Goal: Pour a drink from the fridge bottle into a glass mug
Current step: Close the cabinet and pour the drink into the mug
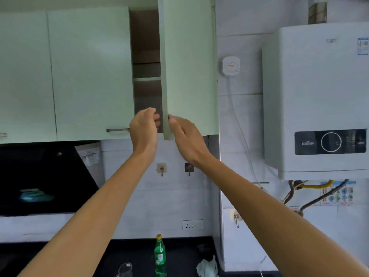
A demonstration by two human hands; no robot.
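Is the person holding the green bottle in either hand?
No: the green bottle stands untouched on the dark counter, while the left hand and right hand are both raised at the open cabinet door.

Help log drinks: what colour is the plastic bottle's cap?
Yellow cap on the green plastic bottle, head view.

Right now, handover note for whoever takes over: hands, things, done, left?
Left hand: fingers curled at the cabinet gap, nothing seen in it.
Right hand: at the lower edge of the open door; grip unclear.
Bottle: upright on the counter, cap on.
Mug: on the counter, left of the bottle, cut off by the frame.
Done: bottle and mug are out.
Left: uncap, pour.
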